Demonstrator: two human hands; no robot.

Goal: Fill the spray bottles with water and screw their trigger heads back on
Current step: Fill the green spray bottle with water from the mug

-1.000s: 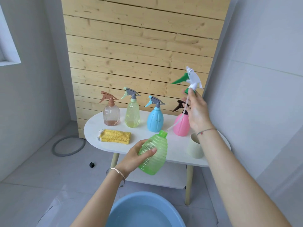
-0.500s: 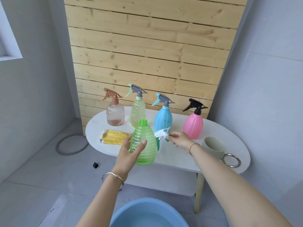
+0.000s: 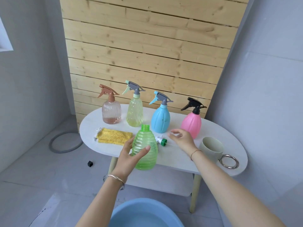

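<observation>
Left hand [image 3: 131, 158] gripping green bottle [image 3: 145, 145], right hand [image 3: 182, 139] open (empty) beside trigger head [image 3: 161, 141], cloth [image 3: 113, 136], mug [image 3: 211, 149], four capped bottles [image 3: 160, 118] around

Uncapped green bottle [image 3: 145, 148]: translucent, ribbed, upright, gripped by left hand [image 3: 131, 154] at near edge of tabletop [image 3: 172, 156]. Trigger head [image 3: 161, 140], white w/ green collar, lies on its side just right of it. Back row L to R, upright, heads on: brown-pink bottle [image 3: 111, 115] w/ a little liquid, yellow bottle [image 3: 134, 112], blue bottle [image 3: 160, 119], pink bottle [image 3: 191, 125] w/ black head.
</observation>
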